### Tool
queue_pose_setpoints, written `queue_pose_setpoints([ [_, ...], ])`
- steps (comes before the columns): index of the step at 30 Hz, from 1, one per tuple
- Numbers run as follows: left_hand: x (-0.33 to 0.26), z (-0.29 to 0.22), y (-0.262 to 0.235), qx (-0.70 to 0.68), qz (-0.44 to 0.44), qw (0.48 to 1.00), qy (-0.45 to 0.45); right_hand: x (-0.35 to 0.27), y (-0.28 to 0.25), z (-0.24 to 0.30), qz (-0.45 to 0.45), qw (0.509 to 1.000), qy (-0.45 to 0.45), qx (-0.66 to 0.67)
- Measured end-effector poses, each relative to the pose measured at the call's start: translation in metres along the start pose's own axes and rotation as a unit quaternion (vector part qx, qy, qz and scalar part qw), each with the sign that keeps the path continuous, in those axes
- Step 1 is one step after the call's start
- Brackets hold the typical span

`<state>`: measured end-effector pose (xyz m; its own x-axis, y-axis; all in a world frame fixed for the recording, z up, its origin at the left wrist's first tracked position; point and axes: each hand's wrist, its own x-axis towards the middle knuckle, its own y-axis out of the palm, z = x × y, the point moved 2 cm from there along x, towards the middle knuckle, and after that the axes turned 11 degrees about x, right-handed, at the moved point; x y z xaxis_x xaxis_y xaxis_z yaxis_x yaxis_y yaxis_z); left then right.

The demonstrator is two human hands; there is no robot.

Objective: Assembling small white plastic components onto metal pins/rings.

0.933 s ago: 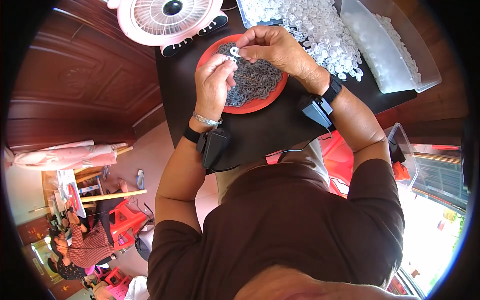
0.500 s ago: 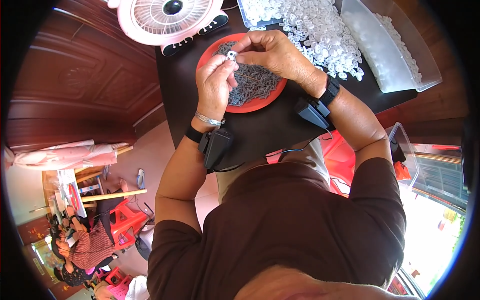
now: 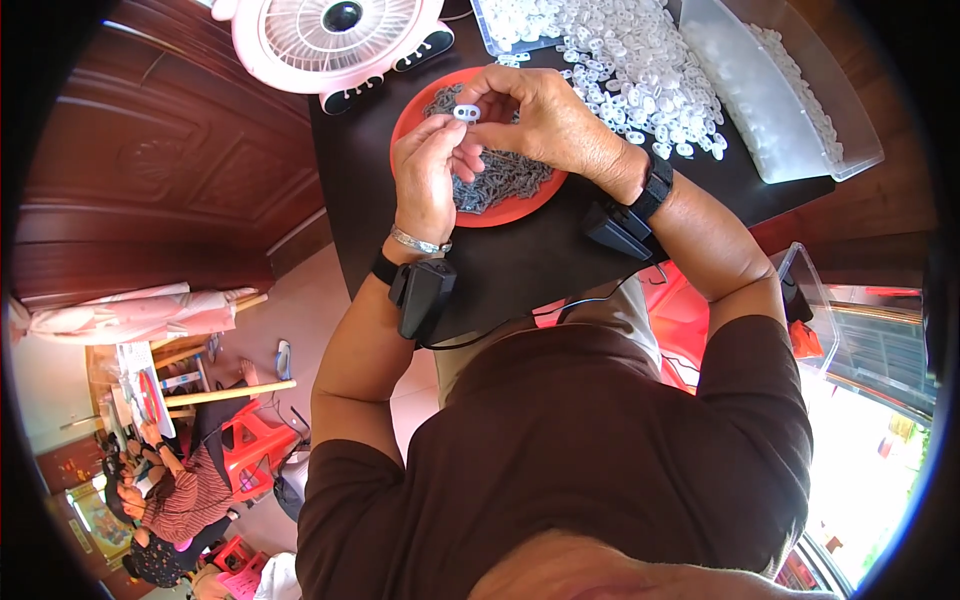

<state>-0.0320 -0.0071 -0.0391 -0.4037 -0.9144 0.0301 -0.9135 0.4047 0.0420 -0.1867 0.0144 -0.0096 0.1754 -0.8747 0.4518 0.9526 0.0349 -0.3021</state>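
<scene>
A small white oval plastic piece with two dark holes (image 3: 466,113) is held above the red plate. My left hand (image 3: 428,170) pinches its lower edge between thumb and fingertips. From the other side my right hand (image 3: 545,120) is closed on the same piece, index fingertip at its top edge and thumb below. Under both hands lies the round red plate (image 3: 520,212), heaped with small grey screw-like pieces (image 3: 500,185). Their exact kind is too small to tell.
A pile of white two-hole pieces (image 3: 650,70) spreads over the black table (image 3: 520,265). Beside it stands a translucent bin (image 3: 745,100) with more. A pink fan (image 3: 340,40) stands at the far left. Another person (image 3: 185,500) sits at the lower left near a red stool (image 3: 255,445).
The white piece has turned so its two holes face up. My right hand has shifted slightly left and down, its fingers more curled. The other person has changed posture.
</scene>
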Motion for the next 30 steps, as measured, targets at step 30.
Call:
queue_pose_setpoints([
  [30,-0.003,-0.002,0.005,-0.005,-0.012,0.999,0.034,-0.007,0.010,0.004,0.022,0.981,-0.118,-0.155],
])
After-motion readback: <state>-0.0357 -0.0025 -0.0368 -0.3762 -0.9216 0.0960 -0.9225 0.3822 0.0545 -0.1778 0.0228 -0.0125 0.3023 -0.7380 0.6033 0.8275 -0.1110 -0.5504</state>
